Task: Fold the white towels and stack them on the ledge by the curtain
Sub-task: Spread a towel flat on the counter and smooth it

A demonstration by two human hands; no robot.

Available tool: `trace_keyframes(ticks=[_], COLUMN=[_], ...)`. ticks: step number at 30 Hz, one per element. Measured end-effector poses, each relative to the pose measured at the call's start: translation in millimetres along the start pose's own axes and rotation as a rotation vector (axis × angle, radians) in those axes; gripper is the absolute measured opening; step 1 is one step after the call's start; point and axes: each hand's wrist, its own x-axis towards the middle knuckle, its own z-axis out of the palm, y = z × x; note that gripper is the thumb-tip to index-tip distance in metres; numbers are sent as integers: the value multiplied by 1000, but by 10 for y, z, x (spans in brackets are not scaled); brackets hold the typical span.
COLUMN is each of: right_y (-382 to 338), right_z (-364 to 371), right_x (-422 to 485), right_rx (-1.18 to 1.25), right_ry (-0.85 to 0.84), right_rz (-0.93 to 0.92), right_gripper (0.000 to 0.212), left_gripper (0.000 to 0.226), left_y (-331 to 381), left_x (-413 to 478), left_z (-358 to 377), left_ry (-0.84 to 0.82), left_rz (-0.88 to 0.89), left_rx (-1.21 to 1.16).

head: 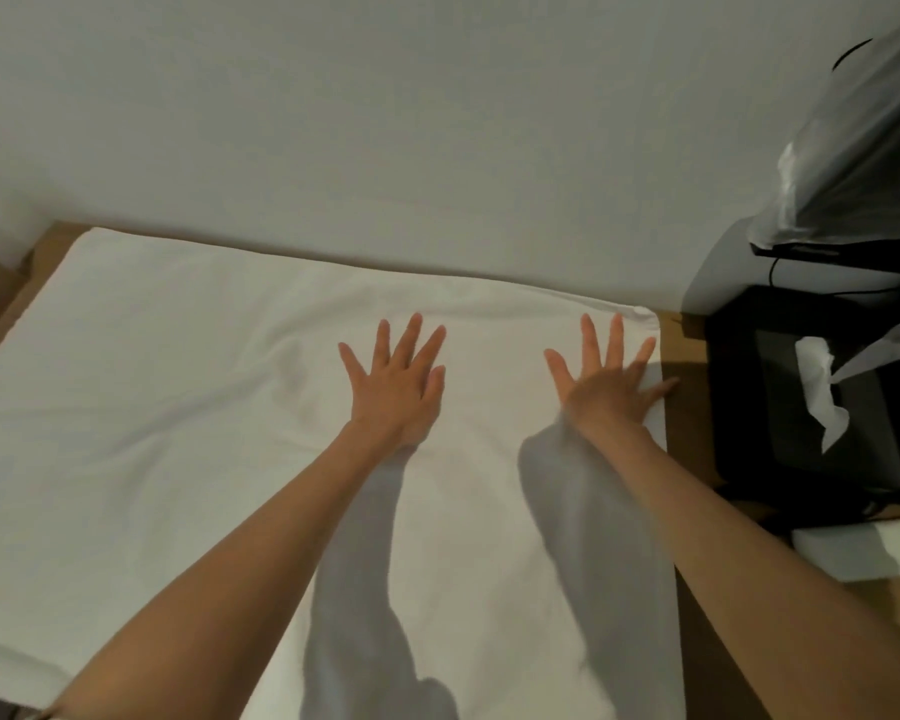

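White towel (pixel 178 407) lies spread flat on a wooden surface (pixel 697 641), its far edge running close along the base of a pale wall (pixel 385 122), with shallow creases across the left half. Both hands rest palm-down on the cloth with fingers straight and splayed, grasping nothing. The left hand (pixel 396 387) sits near the middle of the towel's far half. The right hand (pixel 609 392) sits at the far right corner, its thumb tip reaching the towel's right edge. Forearm shadows fall across the near part of the cloth. Right of the towel, apart from it, stands a black tissue box (pixel 780 397) with a white tissue (pixel 822 397) protruding. Crumpled plastic sheeting (pixel 853 148) hangs above the box.
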Motion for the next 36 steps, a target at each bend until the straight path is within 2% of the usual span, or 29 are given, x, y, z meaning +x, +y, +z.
trace_keyframes(ticks=[6, 9, 12, 16, 20, 23, 26, 31, 33, 36], right_y=[-306, -359, -164, 204, 308, 169, -20, -125, -14, 259], right_z=[69, 340, 522, 529, 458, 407, 486, 855, 982, 1013], right_x=[-653, -1030, -1194, -1137, -1106, -1307, -1692, -2313, -2518, -2667], right_rx=[43, -76, -92, 41, 7, 35, 0, -82, -104, -7], right_ry=[87, -21, 40, 195, 177, 176, 164, 51, 104, 225], right_rz=[-211, -248, -337, -237, -168, -165, -219, -172, -199, -246], right_gripper=[55, 55, 59, 52, 53, 53, 54, 53, 54, 54], left_gripper=[52, 53, 54, 54, 55, 56, 56, 56, 56, 55], left_y=[311, 397, 304, 19, -141, -63, 106, 169, 55, -186], left_x=[-466, -740, -890, -927, -1011, -1215, -1501, -1965, -2097, -2214], left_z=[35, 250, 412, 400, 347, 337, 388, 596, 668, 687], left_ry=[196, 174, 151, 193, 162, 171, 200, 158, 171, 213], left_rz=[14, 5, -38, -120, -182, -152, -48, 6, 6, -29], left_rx=[-130, -110, -58, -72, -117, -171, -188, -151, -121, -115])
